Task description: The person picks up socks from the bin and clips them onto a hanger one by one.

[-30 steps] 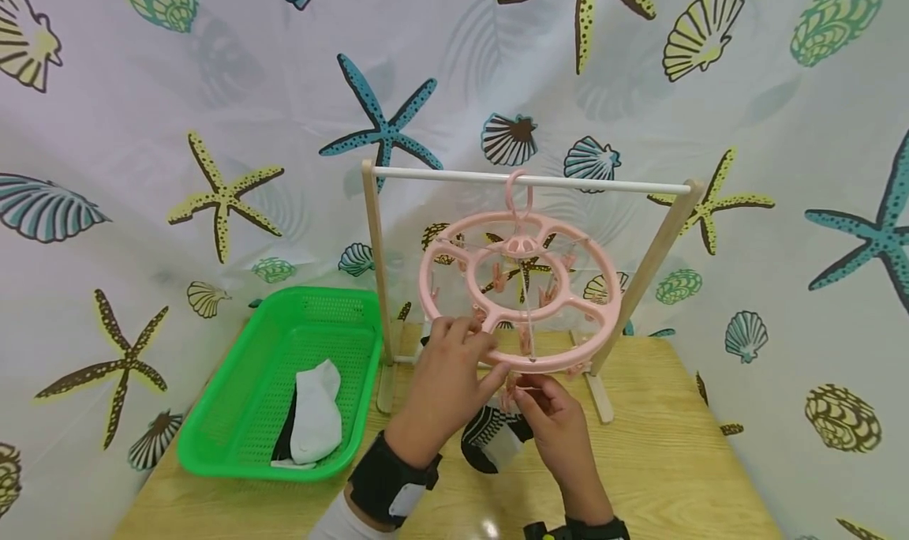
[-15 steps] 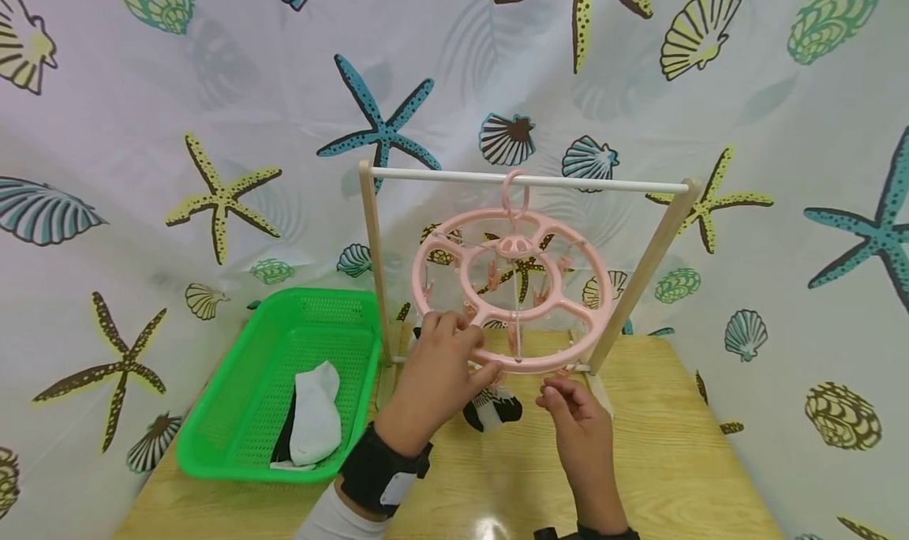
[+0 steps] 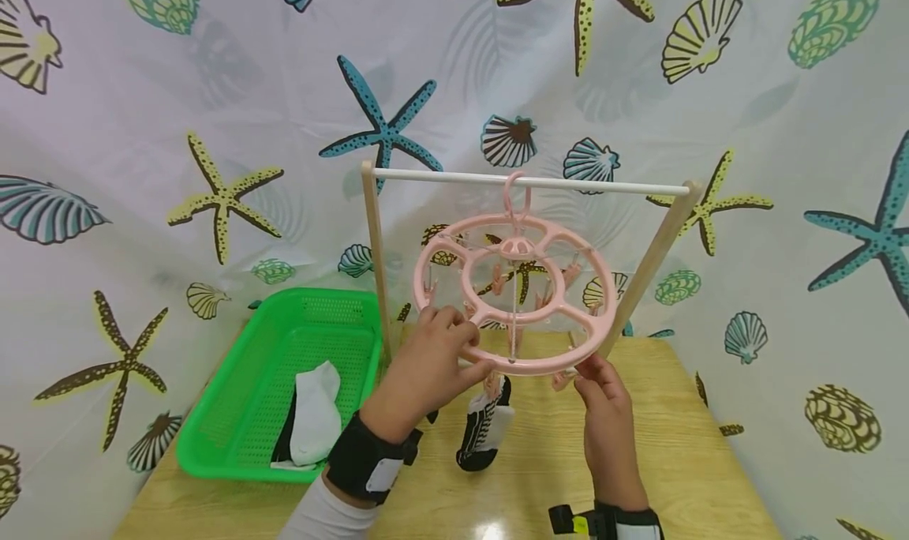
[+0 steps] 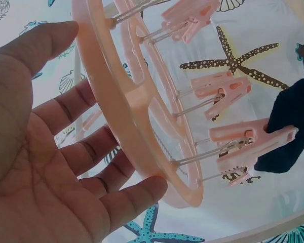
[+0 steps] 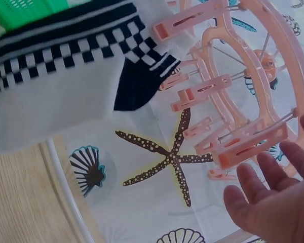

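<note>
We hold the round pink peg hanger (image 3: pixel 513 291) by its near rim with both hands. Our left hand (image 3: pixel 426 370) grips the rim on the left side, thumb over the top and fingers curled underneath; the left wrist view shows the fingers (image 4: pixel 91 147) wrapped behind the pink ring (image 4: pixel 137 111). Our right hand (image 3: pixel 604 402) touches the rim on the right side with its fingertips, and in the right wrist view the fingers (image 5: pixel 263 187) are straight and spread, just below the ring and not wrapped round it. The hanger hangs tilted, its near edge lower, from its hook (image 3: pixel 516 193) on the white rail (image 3: pixel 533 180) of a small wooden drying stand (image 3: pixel 374 264). Pink clothes pegs (image 4: pixel 220 93) dangle from the ring on thin wires. One peg (image 3: pixel 493 382) at the near rim, between our hands, holds a black-and-white checkered sock (image 3: pixel 486 429), which hangs down just above the wooden table (image 3: pixel 682 461). The same sock fills the upper left of the right wrist view (image 5: pixel 66 81).

To the left of the stand a green plastic basket (image 3: pixel 234 414) sits on the table, with a white sock (image 3: pixel 316 414) lying over a dark one inside. A curtain (image 3: pixel 142 129) printed with starfish and shells hangs behind everything. Black wrist straps (image 3: pixel 369 465) show on both our arms.
</note>
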`<state>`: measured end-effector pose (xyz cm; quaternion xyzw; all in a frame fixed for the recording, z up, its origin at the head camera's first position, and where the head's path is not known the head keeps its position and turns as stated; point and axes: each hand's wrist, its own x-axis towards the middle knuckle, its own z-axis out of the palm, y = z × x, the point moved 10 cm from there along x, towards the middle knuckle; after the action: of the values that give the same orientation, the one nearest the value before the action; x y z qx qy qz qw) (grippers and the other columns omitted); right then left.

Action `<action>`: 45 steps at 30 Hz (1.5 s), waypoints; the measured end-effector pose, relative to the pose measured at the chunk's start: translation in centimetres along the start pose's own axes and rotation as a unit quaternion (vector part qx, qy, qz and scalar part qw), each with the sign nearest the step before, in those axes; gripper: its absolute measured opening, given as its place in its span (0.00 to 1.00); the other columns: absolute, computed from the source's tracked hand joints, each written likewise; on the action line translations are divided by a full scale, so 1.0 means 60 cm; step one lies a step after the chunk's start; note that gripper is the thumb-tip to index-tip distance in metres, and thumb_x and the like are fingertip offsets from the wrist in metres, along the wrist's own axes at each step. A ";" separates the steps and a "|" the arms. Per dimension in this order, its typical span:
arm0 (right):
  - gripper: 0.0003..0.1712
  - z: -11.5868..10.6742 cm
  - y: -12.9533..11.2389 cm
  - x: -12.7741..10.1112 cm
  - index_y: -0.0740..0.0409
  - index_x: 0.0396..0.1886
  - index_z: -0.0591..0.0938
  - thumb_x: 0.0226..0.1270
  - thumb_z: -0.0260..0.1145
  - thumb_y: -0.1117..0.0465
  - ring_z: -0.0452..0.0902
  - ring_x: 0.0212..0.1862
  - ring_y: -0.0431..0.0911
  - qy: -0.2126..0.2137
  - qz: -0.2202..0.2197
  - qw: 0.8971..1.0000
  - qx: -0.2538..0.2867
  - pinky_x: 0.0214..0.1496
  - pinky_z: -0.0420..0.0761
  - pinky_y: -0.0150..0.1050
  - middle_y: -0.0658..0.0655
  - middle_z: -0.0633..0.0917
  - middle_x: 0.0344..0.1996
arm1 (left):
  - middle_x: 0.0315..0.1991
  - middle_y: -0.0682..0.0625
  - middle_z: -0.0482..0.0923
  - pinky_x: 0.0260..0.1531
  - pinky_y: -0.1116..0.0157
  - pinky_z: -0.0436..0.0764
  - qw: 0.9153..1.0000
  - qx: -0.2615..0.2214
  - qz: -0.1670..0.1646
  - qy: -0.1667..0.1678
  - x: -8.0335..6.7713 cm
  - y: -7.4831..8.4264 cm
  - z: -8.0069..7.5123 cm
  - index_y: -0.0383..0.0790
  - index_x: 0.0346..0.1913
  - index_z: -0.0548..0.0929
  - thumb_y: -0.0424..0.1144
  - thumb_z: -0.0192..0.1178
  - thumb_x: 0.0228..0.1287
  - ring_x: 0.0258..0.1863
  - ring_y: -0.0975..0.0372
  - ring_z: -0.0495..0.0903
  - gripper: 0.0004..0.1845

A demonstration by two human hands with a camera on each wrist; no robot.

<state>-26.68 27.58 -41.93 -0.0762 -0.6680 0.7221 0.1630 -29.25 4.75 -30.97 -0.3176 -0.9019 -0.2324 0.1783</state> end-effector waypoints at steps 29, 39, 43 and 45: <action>0.14 0.039 0.019 -0.016 0.73 0.49 0.73 0.77 0.58 0.62 0.80 0.46 0.48 -0.113 -0.016 0.993 0.005 0.51 0.80 0.39 0.58 0.78 0.40 | 0.43 0.54 0.74 0.45 0.60 0.75 0.997 -0.044 0.015 -0.067 0.009 -0.040 -0.003 0.47 0.37 0.81 0.55 0.71 0.58 0.47 0.56 0.68 0.17; 0.11 0.055 0.003 -0.041 0.76 0.48 0.74 0.69 0.62 0.75 0.80 0.38 0.42 -0.135 -0.067 0.989 -0.005 0.41 0.82 0.35 0.56 0.81 0.38 | 0.40 0.55 0.71 0.41 0.61 0.73 0.996 -0.061 0.038 -0.054 0.008 -0.048 -0.013 0.47 0.35 0.77 0.52 0.69 0.58 0.45 0.58 0.67 0.15; 0.10 0.057 -0.001 -0.047 0.75 0.44 0.74 0.68 0.64 0.73 0.80 0.37 0.42 -0.136 -0.076 0.987 -0.033 0.38 0.82 0.35 0.59 0.79 0.38 | 0.41 0.54 0.69 0.40 0.60 0.72 0.996 -0.059 0.044 -0.049 0.007 -0.052 -0.010 0.47 0.36 0.77 0.52 0.69 0.57 0.47 0.58 0.66 0.15; 0.09 0.057 -0.002 -0.048 0.74 0.42 0.74 0.69 0.64 0.72 0.80 0.35 0.43 -0.133 -0.080 0.987 -0.042 0.37 0.82 0.36 0.60 0.78 0.37 | 0.42 0.53 0.69 0.42 0.60 0.73 0.996 -0.060 0.048 -0.044 0.006 -0.053 -0.010 0.47 0.37 0.77 0.52 0.68 0.58 0.50 0.57 0.66 0.15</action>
<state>-25.11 23.38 -41.78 0.0677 -0.7173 0.6819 0.1263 -31.52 2.41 -31.26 -0.3808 -0.8767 -0.2634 0.1303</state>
